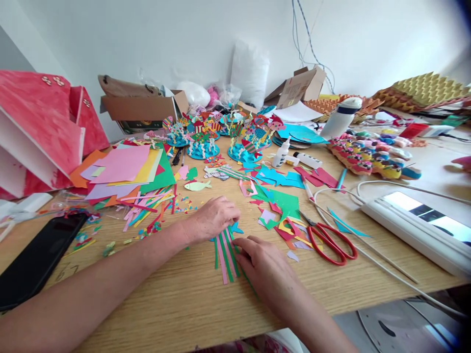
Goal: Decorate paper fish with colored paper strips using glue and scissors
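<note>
Pink and green paper strips [227, 257] lie side by side on the table in front of me, fanning out a little at the near end. At their far end, my left hand [215, 216] has its fingers curled down over them, with a piece of blue paper [236, 228] showing beside it. My right hand [263, 264] is closed at the right edge of the row, thumb and forefinger at a green strip that runs under the hand. The fingertips of both hands are partly hidden.
Red-handled scissors [327, 240] lie to the right, near a white device [419, 225] with a cable. Paper scraps [287, 201] and a pale green paper fish [197, 186] lie beyond my hands. Coloured sheets [125, 164] and a black phone [40, 260] are left; glue bottles [281, 153] stand behind.
</note>
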`<state>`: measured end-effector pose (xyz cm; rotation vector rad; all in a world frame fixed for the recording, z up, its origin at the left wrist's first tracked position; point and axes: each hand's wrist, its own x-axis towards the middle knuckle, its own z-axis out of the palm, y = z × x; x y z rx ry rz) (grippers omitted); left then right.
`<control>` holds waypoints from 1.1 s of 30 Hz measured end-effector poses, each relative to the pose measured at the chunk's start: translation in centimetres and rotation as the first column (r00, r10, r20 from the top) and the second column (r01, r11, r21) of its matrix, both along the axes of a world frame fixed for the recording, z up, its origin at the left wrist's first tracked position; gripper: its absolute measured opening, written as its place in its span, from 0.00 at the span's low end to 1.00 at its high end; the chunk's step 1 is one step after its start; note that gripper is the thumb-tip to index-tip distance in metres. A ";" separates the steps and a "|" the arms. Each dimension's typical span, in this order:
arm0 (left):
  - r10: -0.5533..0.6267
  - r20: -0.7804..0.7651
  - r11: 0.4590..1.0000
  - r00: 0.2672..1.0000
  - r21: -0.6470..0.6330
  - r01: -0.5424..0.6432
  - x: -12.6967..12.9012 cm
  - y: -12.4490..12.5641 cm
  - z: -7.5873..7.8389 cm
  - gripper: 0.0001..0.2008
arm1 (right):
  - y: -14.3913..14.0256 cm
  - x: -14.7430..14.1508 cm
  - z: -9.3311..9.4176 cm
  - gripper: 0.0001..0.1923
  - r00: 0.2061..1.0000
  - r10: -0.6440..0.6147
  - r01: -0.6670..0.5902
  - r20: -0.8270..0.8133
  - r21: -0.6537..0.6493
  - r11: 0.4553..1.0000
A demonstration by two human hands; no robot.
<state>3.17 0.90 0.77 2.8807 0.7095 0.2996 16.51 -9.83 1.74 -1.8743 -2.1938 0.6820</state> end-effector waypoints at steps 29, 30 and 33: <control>-0.217 0.002 0.972 0.976 -0.092 0.216 -2.7 -1.1 0.5 0.13 | -0.3 0.1 0.1 0.11 0.999 0.044 -0.044 0.031 0.003 0.999; -0.223 0.007 0.971 0.975 -0.087 0.223 -2.7 -1.1 0.5 0.13 | -0.3 0.3 0.1 0.11 0.999 0.049 -0.050 0.016 0.013 0.999; -0.243 0.000 0.968 0.970 -0.064 0.242 -2.7 -1.0 0.3 0.15 | -0.2 0.7 0.1 0.12 0.999 0.044 -0.043 -0.012 0.058 0.997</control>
